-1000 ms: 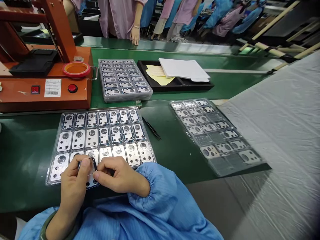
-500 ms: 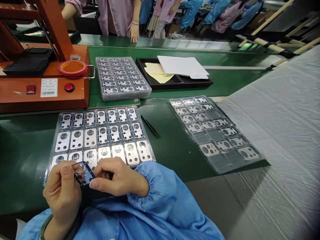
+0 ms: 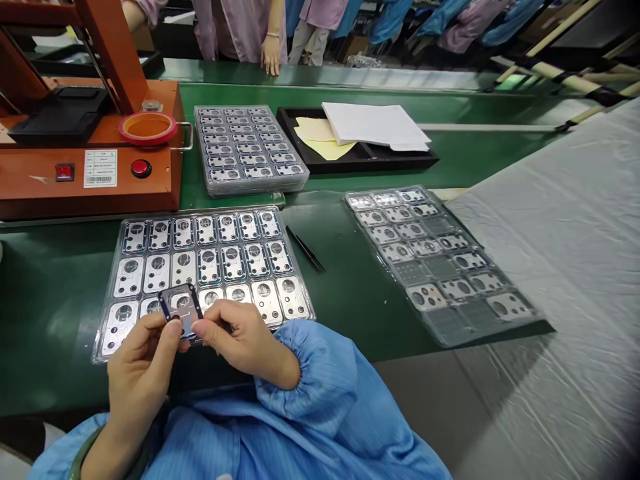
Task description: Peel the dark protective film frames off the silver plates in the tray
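Plate lies between left hand and right hand, touching both.

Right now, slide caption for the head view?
Left hand and right hand hold a small plate by a tray, tweezers lying on the table.

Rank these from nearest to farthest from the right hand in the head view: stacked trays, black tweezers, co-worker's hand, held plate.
1. Held plate: at the fingertips of the right hand, toward its left.
2. Black tweezers: ahead and to the right.
3. Stacked trays: farther ahead.
4. Co-worker's hand: beyond the stack.
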Tool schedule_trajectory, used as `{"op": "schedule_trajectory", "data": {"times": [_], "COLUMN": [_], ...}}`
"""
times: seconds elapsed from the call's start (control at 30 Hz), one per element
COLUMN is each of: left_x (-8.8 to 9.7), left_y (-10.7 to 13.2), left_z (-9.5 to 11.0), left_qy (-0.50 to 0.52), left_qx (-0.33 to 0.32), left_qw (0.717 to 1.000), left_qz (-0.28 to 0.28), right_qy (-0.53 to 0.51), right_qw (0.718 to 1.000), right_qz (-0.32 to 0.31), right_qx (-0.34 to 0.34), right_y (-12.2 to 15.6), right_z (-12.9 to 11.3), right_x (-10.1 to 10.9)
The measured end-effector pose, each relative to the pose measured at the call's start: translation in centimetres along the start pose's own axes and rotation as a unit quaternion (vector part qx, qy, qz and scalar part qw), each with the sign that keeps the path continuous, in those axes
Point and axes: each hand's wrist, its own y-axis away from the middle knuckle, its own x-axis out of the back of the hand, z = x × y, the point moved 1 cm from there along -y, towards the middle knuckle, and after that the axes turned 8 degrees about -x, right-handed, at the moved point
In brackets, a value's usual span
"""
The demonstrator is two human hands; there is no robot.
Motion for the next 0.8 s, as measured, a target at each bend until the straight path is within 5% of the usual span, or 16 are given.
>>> {"op": "schedule_trajectory", "data": {"times": [0.17,0.43,0.6,0.8], "left_x": [-0.7,-1.2,-0.6,-1.7], "left_y": [-0.1,0.0,-2.4,-5.4], "left_z": [0.8,0.9,1.0,-0.4], "left_qy": [-0.013,-0.011,-0.110,-0.304], "left_qx": [-0.001,0.011,-0.033,-0.084], "left_qw": [1.000,1.000,0.993,0.949], "left_qz": [0.003,0.001,0.034,-0.019], "right_qy": [-0.040,0.049,0.069,0.084], "right_qw": [0.997,0.999,0.997,0.996], "right_qz": [-0.043,-0.016,0.040,0.030], "right_qx": [-0.057,-0.011,0.022,0.023], "right_y": [0.1,0.2,0.2,0.3], "right_z": [-0.4,-0.1,0.1,0.1], "right_x": [-0.1,-0.2,-0.6,-0.4]}}
